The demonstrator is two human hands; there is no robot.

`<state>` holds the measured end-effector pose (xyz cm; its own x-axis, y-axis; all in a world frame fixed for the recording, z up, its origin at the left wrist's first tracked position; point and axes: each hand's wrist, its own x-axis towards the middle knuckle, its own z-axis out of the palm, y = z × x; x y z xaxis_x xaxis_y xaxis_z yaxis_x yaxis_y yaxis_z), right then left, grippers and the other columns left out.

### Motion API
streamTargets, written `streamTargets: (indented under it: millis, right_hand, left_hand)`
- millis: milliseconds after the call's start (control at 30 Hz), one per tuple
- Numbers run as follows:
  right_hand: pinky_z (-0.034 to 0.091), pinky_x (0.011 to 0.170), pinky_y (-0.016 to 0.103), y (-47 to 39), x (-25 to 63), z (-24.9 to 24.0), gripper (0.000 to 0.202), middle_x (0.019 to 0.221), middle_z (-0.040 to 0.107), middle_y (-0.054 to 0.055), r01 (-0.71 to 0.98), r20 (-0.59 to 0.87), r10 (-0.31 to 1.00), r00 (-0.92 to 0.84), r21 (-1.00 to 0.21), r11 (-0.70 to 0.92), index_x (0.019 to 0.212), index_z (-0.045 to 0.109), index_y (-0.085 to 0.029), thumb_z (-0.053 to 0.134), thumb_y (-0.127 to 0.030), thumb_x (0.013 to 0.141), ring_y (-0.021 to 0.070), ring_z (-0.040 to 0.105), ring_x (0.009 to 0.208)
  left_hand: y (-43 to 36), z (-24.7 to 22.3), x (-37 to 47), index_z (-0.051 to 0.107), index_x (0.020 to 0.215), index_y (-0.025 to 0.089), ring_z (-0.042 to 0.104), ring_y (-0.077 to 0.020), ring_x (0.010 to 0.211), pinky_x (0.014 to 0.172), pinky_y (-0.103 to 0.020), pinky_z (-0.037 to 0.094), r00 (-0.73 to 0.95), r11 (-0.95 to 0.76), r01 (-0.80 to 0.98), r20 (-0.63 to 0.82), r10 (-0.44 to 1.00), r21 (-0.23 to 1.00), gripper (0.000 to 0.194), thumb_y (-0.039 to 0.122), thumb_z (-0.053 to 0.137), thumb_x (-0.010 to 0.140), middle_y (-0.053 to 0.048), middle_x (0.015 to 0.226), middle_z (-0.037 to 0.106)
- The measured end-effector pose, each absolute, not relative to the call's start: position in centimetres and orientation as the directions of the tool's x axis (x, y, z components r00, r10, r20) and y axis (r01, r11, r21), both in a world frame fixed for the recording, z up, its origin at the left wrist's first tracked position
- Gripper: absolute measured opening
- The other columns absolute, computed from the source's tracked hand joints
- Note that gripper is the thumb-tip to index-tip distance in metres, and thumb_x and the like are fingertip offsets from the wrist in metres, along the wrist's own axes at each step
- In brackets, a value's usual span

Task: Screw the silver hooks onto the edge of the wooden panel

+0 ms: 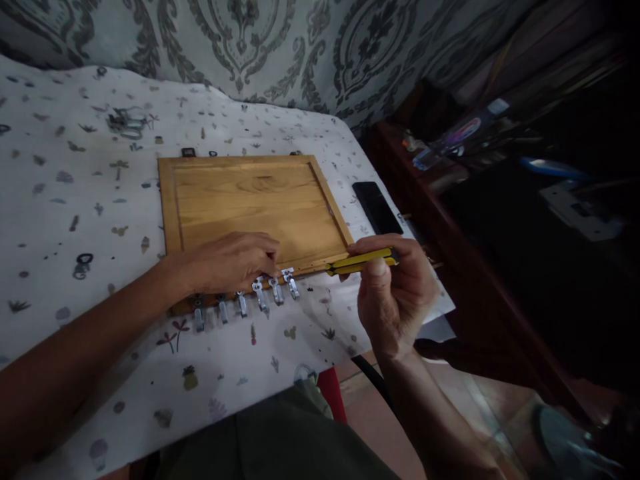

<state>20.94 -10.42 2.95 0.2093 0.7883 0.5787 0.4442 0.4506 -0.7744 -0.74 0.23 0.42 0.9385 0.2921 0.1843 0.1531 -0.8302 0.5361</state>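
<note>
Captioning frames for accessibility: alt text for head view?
The right hand holds a yellow-and-black tool by the near right corner of a framed wooden panel; the left hand is at its near edge, by six metal hooks. A black smartphone lies to the right on a printed white tablecloth.

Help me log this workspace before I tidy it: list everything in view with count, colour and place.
Wooden board: one, light brown, mid-cloth
Hooks: six visible, silvery, along the board's near edge
Yellow-and-black tool: one, yellow and black, in the right hand
Loose metal pieces: several, grey, far left
Phone: one, black, right of the board
Printed cloth: one, white, under the board
Patterned backdrop: one, grey, behind the cloth
Bottle: one, clear, upper right
Blue item: one, blue, far right; too dark to identify
Left hand: one, at the board's near edge
Right hand: one, around the tool
</note>
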Motion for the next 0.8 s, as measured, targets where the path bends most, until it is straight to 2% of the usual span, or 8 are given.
streamTargets:
  millis: [200, 367, 433, 567, 700, 800]
  right_hand:
    - [0.05, 0.058, 0.028, -10.4, 21.0, 3.0, 0.021, 0.087, 0.062, 0.0, 0.473, 0.552, 0.812, 0.19, -0.776, 0.417, 0.097, 0.065, -0.025, 0.058, -0.044, 0.098, 0.0117, 0.058, 0.064]
    - [0.048, 0.058, 0.027, -10.1, 21.3, 3.3, 0.02, 0.079, 0.064, 0.0, 0.47, 0.569, 0.806, 0.162, -0.762, 0.444, 0.09, 0.068, -0.022, 0.066, -0.042, 0.094, 0.0134, 0.06, 0.068]
    - [0.046, 0.054, 0.026, -10.0, 21.2, 3.4, 0.021, 0.078, 0.064, -0.001, 0.43, 0.528, 0.832, 0.169, -0.799, 0.42, 0.089, 0.067, -0.022, 0.068, -0.042, 0.093, 0.0116, 0.058, 0.063]
    - [0.037, 0.042, 0.022, -9.5, 21.0, 3.6, 0.024, 0.084, 0.064, -0.002, 0.344, 0.436, 0.885, 0.165, -0.866, 0.363, 0.101, 0.068, -0.024, 0.069, -0.045, 0.092, 0.0056, 0.048, 0.048]
    - [0.041, 0.044, 0.021, -8.6, 21.0, 4.7, 0.028, 0.082, 0.063, -0.002, 0.267, 0.368, 0.929, 0.022, -0.898, 0.35, 0.095, 0.067, -0.022, 0.067, -0.049, 0.092, 0.0054, 0.052, 0.049]
    - [0.045, 0.05, 0.02, -7.9, 21.7, 5.8, 0.032, 0.077, 0.061, -0.002, 0.268, 0.351, 0.914, -0.203, -0.878, 0.397, 0.088, 0.065, -0.019, 0.06, -0.05, 0.096, 0.006, 0.056, 0.054]
  left_hand:
    - [0.3, 0.3, -0.7, 0.076, 0.097, 0.019, 0.063, -0.0179, 0.093, 0.081, -0.028, 0.048, 0.949, -0.825, 0.155, 0.15, 0.277, 0.544, 0.032, 0.003, 0.049, 0.089, -0.007, 0.098, 0.067]
    - [0.3, 0.5, -0.7, 0.076, 0.097, 0.019, 0.063, -0.0177, 0.093, 0.081, -0.028, 0.048, 0.949, -0.829, 0.157, 0.15, 0.277, 0.537, 0.035, 0.001, 0.048, 0.087, -0.006, 0.097, 0.067]
    - [0.3, 0.5, -0.7, 0.076, 0.097, 0.019, 0.063, -0.0172, 0.092, 0.08, -0.028, 0.048, 0.95, -0.833, 0.154, 0.153, 0.273, 0.532, 0.035, 0.001, 0.048, 0.087, -0.005, 0.096, 0.067]
    - [0.4, 0.3, -0.7, 0.076, 0.099, 0.02, 0.063, -0.0169, 0.09, 0.079, -0.028, 0.049, 0.947, -0.846, 0.138, 0.182, 0.265, 0.514, 0.036, 0.0, 0.048, 0.087, -0.005, 0.096, 0.068]
    - [0.4, 0.4, -0.7, 0.076, 0.1, 0.019, 0.064, -0.0178, 0.091, 0.08, -0.028, 0.05, 0.944, -0.853, 0.122, 0.204, 0.257, 0.508, 0.037, 0.0, 0.046, 0.089, -0.007, 0.096, 0.068]
    - [0.3, 0.7, -0.6, 0.076, 0.099, 0.02, 0.064, -0.0183, 0.093, 0.082, -0.03, 0.051, 0.949, -0.855, 0.139, 0.179, 0.26, 0.499, 0.035, 0.002, 0.047, 0.09, -0.006, 0.099, 0.069]
